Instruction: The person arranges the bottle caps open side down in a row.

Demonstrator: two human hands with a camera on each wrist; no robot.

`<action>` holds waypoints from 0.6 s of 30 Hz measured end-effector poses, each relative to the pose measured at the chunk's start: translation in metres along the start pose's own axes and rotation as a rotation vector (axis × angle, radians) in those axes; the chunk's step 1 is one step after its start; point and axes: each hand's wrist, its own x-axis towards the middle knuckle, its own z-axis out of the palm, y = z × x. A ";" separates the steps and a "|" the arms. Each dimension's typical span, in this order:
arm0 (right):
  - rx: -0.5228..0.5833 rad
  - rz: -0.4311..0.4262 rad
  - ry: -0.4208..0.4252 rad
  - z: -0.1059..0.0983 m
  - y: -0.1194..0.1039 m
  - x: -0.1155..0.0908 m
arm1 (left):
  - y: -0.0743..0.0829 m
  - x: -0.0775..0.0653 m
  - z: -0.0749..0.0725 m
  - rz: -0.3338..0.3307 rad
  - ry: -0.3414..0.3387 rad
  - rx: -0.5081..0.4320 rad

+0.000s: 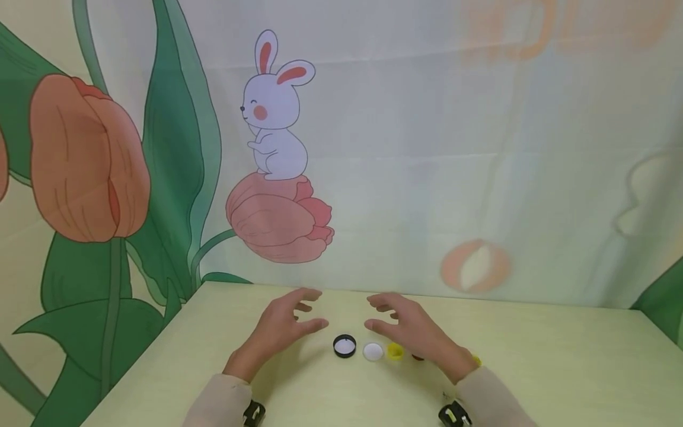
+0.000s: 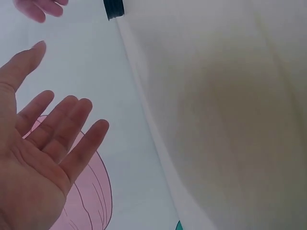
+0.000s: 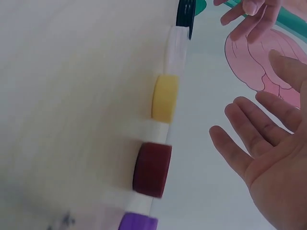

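black lid (image 3: pixel 185 14) is probably feeling light and stiff, its rim (image 1: pixel 344 356) suiting a sideways pinch; left grip (image 1: pixel 286 321) and right grip (image 1: pixel 409 321) are hovering spread, holding nothing.

Black cap (image 3: pixel 185 13), white cap (image 3: pixel 176 50), yellow cap (image 3: pixel 164 98), maroon cap (image 3: pixel 152 170) (perhaps brown).

Black lid (image 1: pixel 344 347), white lid (image 1: pixel 373 351), yellow cap (image 1: pixel 395 352) and maroon cap (image 3: pixel 152 170) line up.
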 end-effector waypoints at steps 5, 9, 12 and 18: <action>0.031 0.003 -0.029 0.010 -0.001 0.005 | 0.000 0.000 0.005 -0.003 -0.050 -0.025; 0.051 0.000 -0.046 0.018 -0.001 0.008 | 0.001 0.000 0.006 0.017 -0.093 -0.047; 0.069 0.000 -0.057 0.021 -0.001 0.010 | 0.002 -0.001 0.007 0.027 -0.133 -0.059; 0.088 0.003 -0.068 0.025 0.000 0.011 | 0.002 -0.002 0.011 0.066 -0.205 -0.103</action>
